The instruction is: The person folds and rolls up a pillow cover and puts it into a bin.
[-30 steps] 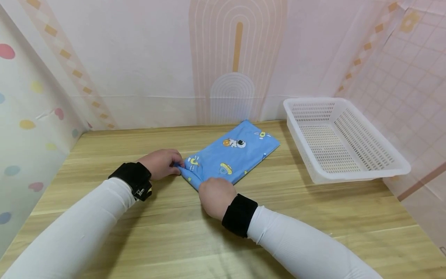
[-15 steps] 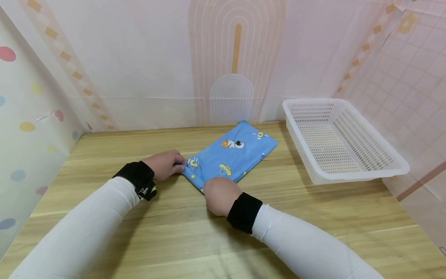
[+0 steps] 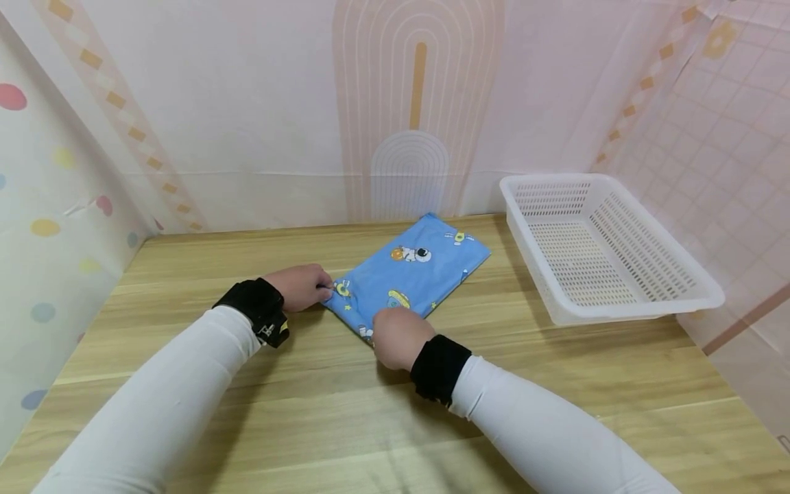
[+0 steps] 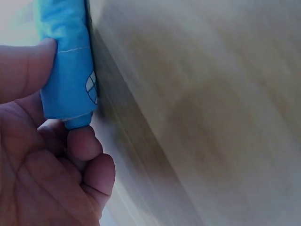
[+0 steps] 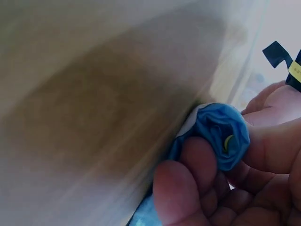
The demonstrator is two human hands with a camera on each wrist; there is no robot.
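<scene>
A folded blue cloth [image 3: 415,266] printed with astronauts and yellow stars lies slantwise on the wooden table. Its near edge is rolled up. My left hand [image 3: 299,286] pinches the left end of this roll; in the left wrist view the thumb presses on the blue roll [image 4: 70,80] and the fingers curl beneath its end. At the other end, my right hand [image 3: 402,337] grips the roll between thumb and curled fingers. The right wrist view shows the roll's spiral end [image 5: 223,134] inside that grip. The far part of the cloth lies flat.
A white plastic basket [image 3: 642,313] with slotted sides stands at the right, near the back wall. A patterned backdrop [image 3: 259,103] rises behind the table [image 3: 296,425], and a dotted one [image 3: 68,185] borders it on the left.
Both hands have shifted slightly to the right along with the rolled edge. The left fingers have closed in more tightly at the roll's end.
</scene>
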